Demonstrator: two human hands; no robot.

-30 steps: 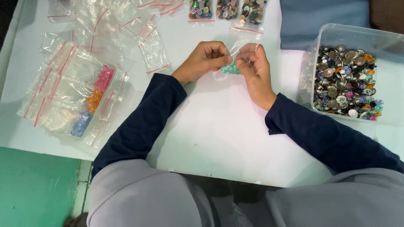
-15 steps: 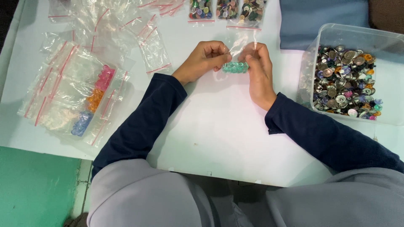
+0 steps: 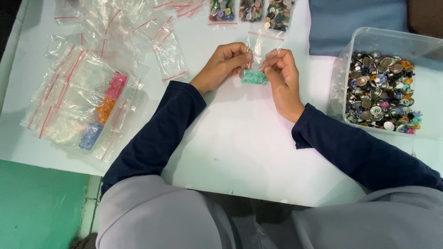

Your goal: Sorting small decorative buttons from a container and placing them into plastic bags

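Both hands meet over the white tabletop (image 3: 240, 138), pinching one small clear zip bag (image 3: 259, 55) between them. The left hand (image 3: 225, 64) grips its left edge with curled fingers; the right hand (image 3: 282, 76) grips its right edge. Teal buttons (image 3: 253, 77) sit bunched in the bag's bottom, between the two hands. Just beyond the hands lie three filled bags of mixed buttons (image 3: 251, 10). Well off to the right hand's side stands a clear plastic tub (image 3: 417, 44) of assorted buttons. Out past the left hand lie empty zip bags (image 3: 110, 32) and bags of pink, orange and blue buttons (image 3: 104, 108).
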